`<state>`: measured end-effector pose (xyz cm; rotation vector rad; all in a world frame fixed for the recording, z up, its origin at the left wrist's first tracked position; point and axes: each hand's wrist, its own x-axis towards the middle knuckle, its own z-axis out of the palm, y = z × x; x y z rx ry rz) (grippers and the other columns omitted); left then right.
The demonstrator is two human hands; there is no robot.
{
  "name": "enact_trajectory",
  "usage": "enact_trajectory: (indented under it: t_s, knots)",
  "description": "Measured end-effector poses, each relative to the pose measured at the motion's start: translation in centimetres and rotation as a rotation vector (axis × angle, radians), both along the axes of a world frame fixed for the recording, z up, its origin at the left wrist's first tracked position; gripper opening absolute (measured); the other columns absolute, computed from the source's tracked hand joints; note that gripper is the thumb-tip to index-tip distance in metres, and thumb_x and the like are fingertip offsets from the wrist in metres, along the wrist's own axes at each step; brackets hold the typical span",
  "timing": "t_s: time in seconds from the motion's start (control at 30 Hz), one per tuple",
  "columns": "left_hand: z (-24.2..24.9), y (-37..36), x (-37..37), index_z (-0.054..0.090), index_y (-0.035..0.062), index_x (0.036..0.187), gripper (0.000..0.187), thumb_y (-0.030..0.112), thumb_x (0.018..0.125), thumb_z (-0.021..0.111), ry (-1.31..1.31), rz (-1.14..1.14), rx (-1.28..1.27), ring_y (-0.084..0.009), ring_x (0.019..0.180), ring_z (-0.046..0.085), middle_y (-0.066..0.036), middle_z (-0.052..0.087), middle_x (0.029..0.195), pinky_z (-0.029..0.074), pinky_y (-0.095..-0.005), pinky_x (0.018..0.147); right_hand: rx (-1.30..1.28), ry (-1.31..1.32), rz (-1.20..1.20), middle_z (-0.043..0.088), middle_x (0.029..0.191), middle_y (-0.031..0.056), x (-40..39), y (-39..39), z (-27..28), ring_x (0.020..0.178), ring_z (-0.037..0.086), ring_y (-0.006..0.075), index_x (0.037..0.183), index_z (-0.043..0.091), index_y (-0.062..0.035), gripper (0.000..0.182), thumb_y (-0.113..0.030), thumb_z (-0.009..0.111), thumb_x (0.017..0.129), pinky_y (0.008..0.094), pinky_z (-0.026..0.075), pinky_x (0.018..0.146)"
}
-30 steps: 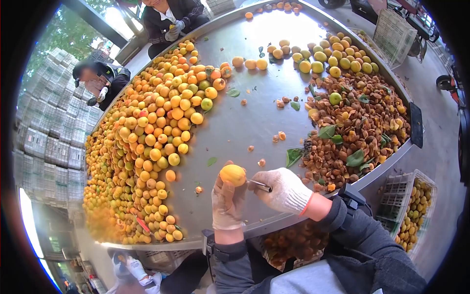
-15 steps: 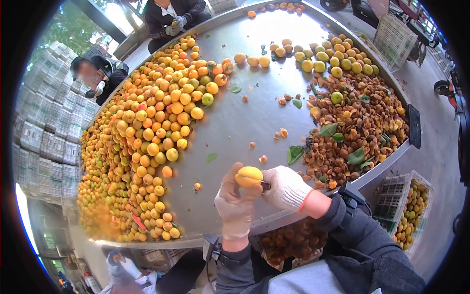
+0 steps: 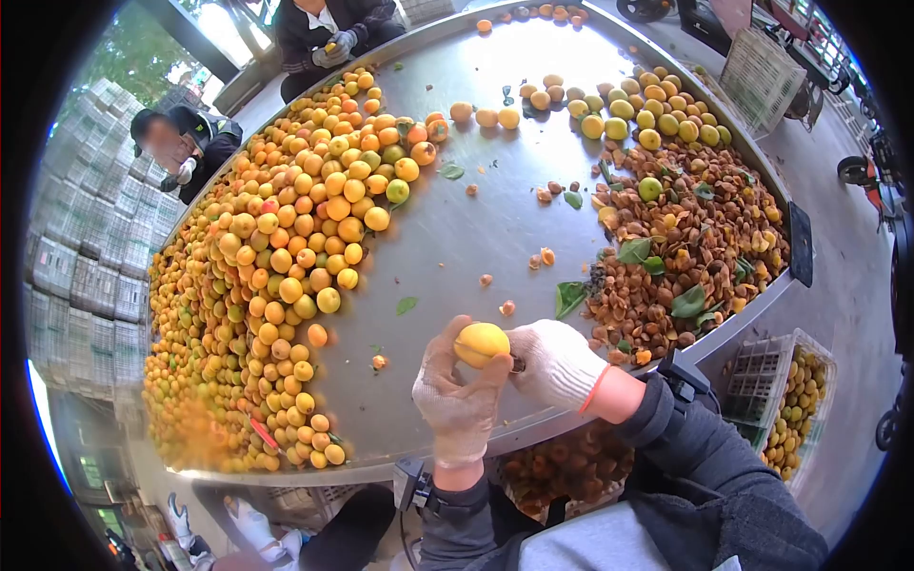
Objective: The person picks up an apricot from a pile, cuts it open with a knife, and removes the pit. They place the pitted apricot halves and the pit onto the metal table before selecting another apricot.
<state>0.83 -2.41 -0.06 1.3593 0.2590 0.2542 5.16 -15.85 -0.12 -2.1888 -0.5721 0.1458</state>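
A yellow apricot sits in the gloved fingers of my left hand, which are closed round it above the metal table. Close against its right side is my right hand, also gloved, with the fingers pinched together. A small dark tool end shows at those fingertips; the rest of the tool is hidden in the glove. Just beyond the hands, a scrap of apricot lies on the table.
A large heap of apricots covers the table's left side. Brown pits with leaves are piled at right, more apricots behind them. A crate stands at lower right. Co-workers sit around the table's edge.
The apricot has turned slightly in my left hand, and less of the dark tool end shows. At lower left, a co-worker's gloved hands have moved apart. The whole view has shifted slightly.
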Motion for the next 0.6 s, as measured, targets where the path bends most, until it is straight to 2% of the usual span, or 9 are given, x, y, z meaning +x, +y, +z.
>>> enact_trajectory:
  t_s: [0.17,0.27,0.33,0.37,0.4,0.43,0.5,0.57,0.6]
  knots:
    - [0.2,0.2,0.1,0.061,-0.0038,0.115,0.049,-0.003,0.069,0.079,-0.007,-0.023,0.162,-0.0141,0.095,0.060,-0.007,0.062,0.103,0.049,-0.0273,0.087,0.162,0.565,0.306,0.066,0.076,0.0189,1.3,-0.7,-0.5,0.068,0.063,0.0345,0.086,0.069,-0.0029,0.013,-0.012,0.064,0.077,0.0374,0.048,0.063]
    - [-0.1,0.8,0.6,0.060,-0.0032,0.115,0.049,-0.005,0.070,0.077,-0.147,-0.100,0.319,-0.0143,0.098,0.059,-0.008,0.062,0.106,0.048,-0.0272,0.089,0.187,0.543,0.341,0.067,0.076,0.0173,1.5,-0.7,-0.4,0.068,0.064,0.0301,0.085,0.069,-0.0031,0.013,-0.012,0.063,0.079,0.0374,0.049,0.065]
    - [-0.5,1.1,0.9,0.061,-0.0022,0.115,0.048,-0.007,0.069,0.075,-0.029,-0.080,0.040,-0.0144,0.102,0.058,-0.008,0.062,0.109,0.048,-0.0270,0.089,0.173,0.418,0.300,0.067,0.076,0.0164,1.3,-0.8,-1.3,0.068,0.065,0.0283,0.086,0.069,-0.0031,0.013,-0.013,0.062,0.080,0.0371,0.049,0.066]
    - [-0.7,1.7,1.1,0.061,-0.0022,0.115,0.048,-0.007,0.069,0.075,-0.034,-0.074,0.045,-0.0144,0.102,0.058,-0.008,0.062,0.109,0.048,-0.0270,0.089,0.163,0.300,0.255,0.067,0.076,0.0155,1.3,-1.0,-1.5,0.069,0.065,0.0265,0.086,0.070,-0.0031,0.014,-0.013,0.061,0.081,0.0369,0.050,0.067]
    - [-1.2,2.9,1.5,0.058,-0.0018,0.119,0.047,-0.005,0.074,0.071,-0.066,0.024,-0.131,-0.0174,0.101,0.060,-0.011,0.062,0.111,0.049,-0.0278,0.090,0.046,0.345,0.249,0.069,0.078,0.0136,1.5,-1.9,-0.4,0.070,0.066,0.0237,0.088,0.070,-0.0039,0.015,-0.013,0.060,0.083,0.0358,0.050,0.069]
    - [-1.8,4.0,1.8,0.054,-0.0014,0.123,0.046,-0.004,0.078,0.067,-0.097,0.122,-0.310,-0.0204,0.101,0.061,-0.014,0.062,0.113,0.050,-0.0286,0.091,0.209,0.421,0.221,0.068,0.075,0.0071,1.7,-2.8,0.5,0.069,0.064,0.0155,0.086,0.071,-0.0054,0.014,-0.003,0.060,0.077,0.0290,0.051,0.069]
    - [-2.6,4.8,1.7,0.047,0.0036,0.133,0.054,0.001,0.082,0.065,-0.108,0.111,-0.213,-0.0235,0.107,0.061,-0.015,0.058,0.122,0.050,-0.0318,0.093,0.314,0.529,-0.077,0.067,0.073,0.0038,1.8,-3.7,3.1,0.070,0.061,0.0098,0.086,0.071,-0.0061,0.013,-0.003,0.061,0.079,0.0269,0.050,0.068]
    - [-2.3,3.2,0.9,0.043,0.0190,0.138,0.069,0.014,0.077,0.074,-0.107,-0.047,0.830,-0.0250,0.107,0.060,-0.012,0.058,0.126,0.051,-0.0313,0.091,0.546,0.317,-0.134,0.067,0.082,0.0030,1.8,-2.8,1.7,0.076,0.059,0.0072,0.095,0.071,-0.0072,0.012,-0.009,0.065,0.084,0.0233,0.049,0.075]
    - [-2.4,2.8,1.1,0.043,0.0190,0.138,0.069,0.014,0.077,0.074,-0.110,-0.061,0.827,-0.0250,0.107,0.060,-0.012,0.058,0.126,0.051,-0.0313,0.091,0.546,0.317,-0.148,0.067,0.082,0.0030,1.7,-3.3,1.6,0.076,0.059,0.0072,0.095,0.071,-0.0072,0.012,-0.009,0.065,0.084,0.0233,0.049,0.075]
